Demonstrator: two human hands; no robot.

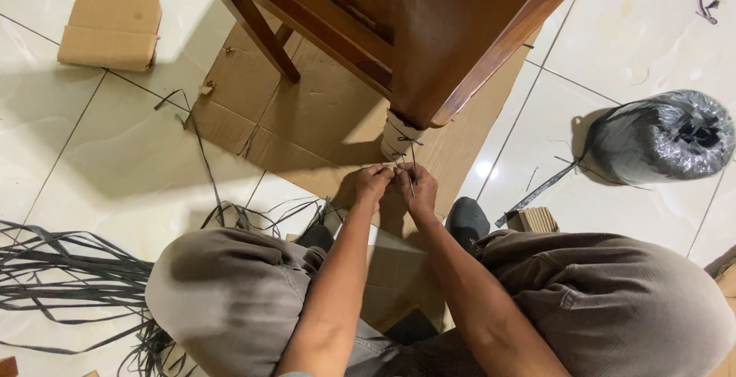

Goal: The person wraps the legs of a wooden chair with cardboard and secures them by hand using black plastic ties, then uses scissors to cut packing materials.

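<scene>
A brown wooden furniture leg point(441, 78) stands on flattened cardboard point(322, 116), its foot wrapped in white padding point(400, 136) with a thin dark strap tied round it. My left hand point(372, 181) and my right hand point(418, 188) meet just below that foot, fingers pinched on the ends of the dark strap point(410, 168). Both forearms reach forward between my bent knees in grey-brown trousers.
A bundle of loose dark straps point(69, 270) lies on the tiled floor at left. A large roll wrapped in grey plastic point(663, 138) lies at right. A folded cardboard piece point(111, 26) rests at upper left, a small cardboard block point(534, 220) by my right knee.
</scene>
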